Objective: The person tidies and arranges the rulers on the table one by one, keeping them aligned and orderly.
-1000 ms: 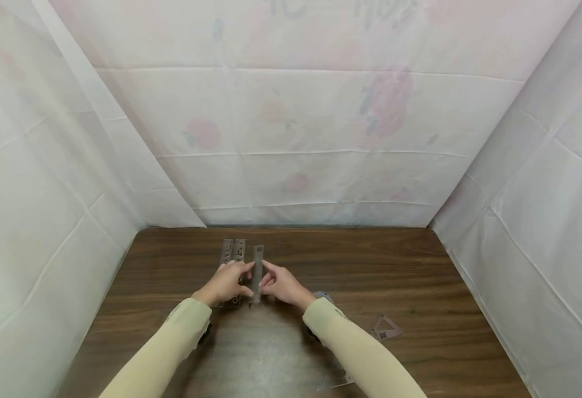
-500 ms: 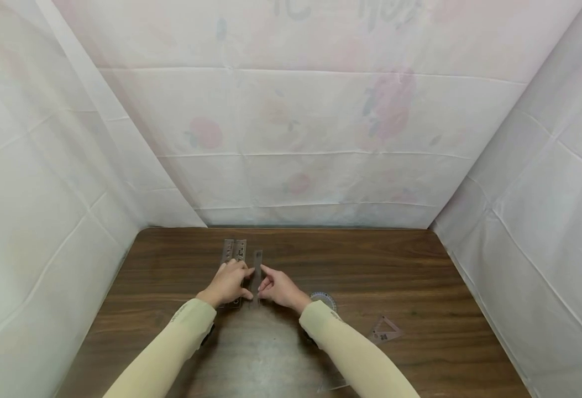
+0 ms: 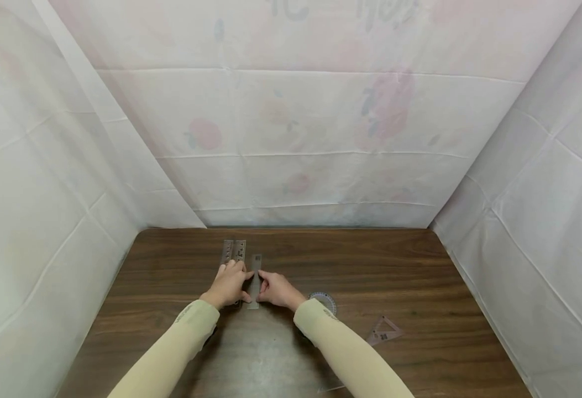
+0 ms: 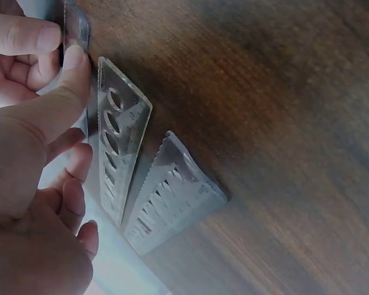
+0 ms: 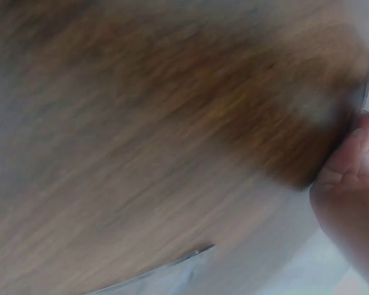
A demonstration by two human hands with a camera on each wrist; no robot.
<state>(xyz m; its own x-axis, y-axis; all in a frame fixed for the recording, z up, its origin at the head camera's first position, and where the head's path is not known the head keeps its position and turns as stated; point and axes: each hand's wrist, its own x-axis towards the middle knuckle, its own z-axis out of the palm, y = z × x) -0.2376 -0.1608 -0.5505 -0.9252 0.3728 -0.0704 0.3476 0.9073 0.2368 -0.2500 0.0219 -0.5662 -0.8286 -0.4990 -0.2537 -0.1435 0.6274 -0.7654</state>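
Observation:
A narrow clear straight ruler (image 3: 256, 282) lies lengthwise between my two hands. The thumb and index finger of my left hand (image 3: 227, 284) are spread along its left edge. My right hand (image 3: 278, 290) touches the right edge with its index finger and thumb, the other fingers tucked under. Below my left hand lie two clear stencil rulers side by side. In the left wrist view, one stencil ruler (image 4: 117, 138) has oval cut-outs and the other stencil ruler (image 4: 172, 196) has a wavy edge and triangular cut-outs. My left hand partly covers both in the head view.
A round-edged clear protractor (image 3: 324, 301) lies right of my right forearm. Farther right is a pinkish set square (image 3: 385, 330). Another clear piece (image 3: 333, 388) shows partly beneath the right sleeve. White printed cloth (image 3: 295, 182) walls the brown wooden table (image 3: 360, 254) on three sides.
The straight ruler has slid slightly toward me, with both hands along its edges. My right arm has shifted left, uncovering more of the protractor. The two stencil rulers stay in place.

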